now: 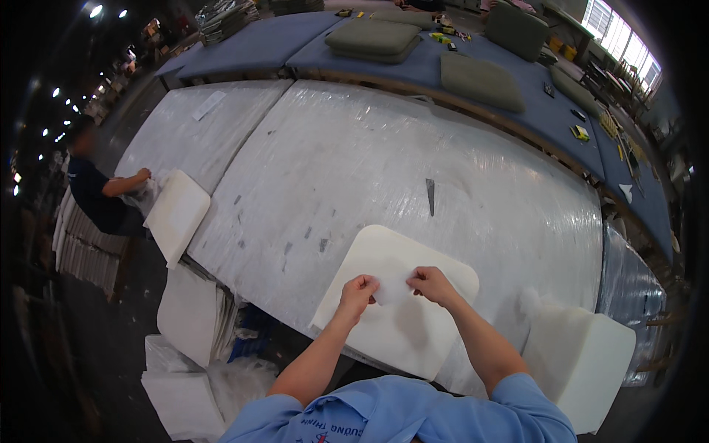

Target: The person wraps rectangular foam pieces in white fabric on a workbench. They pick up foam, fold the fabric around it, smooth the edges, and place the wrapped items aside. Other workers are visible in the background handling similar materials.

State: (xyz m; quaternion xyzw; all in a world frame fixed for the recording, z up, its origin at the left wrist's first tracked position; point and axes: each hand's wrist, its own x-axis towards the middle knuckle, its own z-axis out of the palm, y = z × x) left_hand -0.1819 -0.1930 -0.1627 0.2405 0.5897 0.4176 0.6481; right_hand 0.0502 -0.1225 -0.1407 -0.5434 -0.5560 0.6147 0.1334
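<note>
A white foam cushion pad (pixel 399 332) with rounded corners lies on the plastic-wrapped table in front of me. Above it, my left hand (pixel 359 294) and my right hand (pixel 433 286) are both closed in a pinch, a short way apart. Between them spans a thin, whitish, see-through sheet (pixel 389 290), apparently plastic film, pale against the pad and hard to outline. My right arm throws a shadow on the pad. Beyond the pad, a narrow dark tapered piece (pixel 430 196) lies on the table; I cannot make out what it is.
White foam pads (pixel 580 362) are piled at my right; more pads (pixel 190 314) stand at the left. A co-worker (pixel 100 192) handles clear plastic beside another white pad (pixel 179 214). Blue-topped tables (pixel 251 52) at the back bear green cushions (pixel 373 37) and small tools.
</note>
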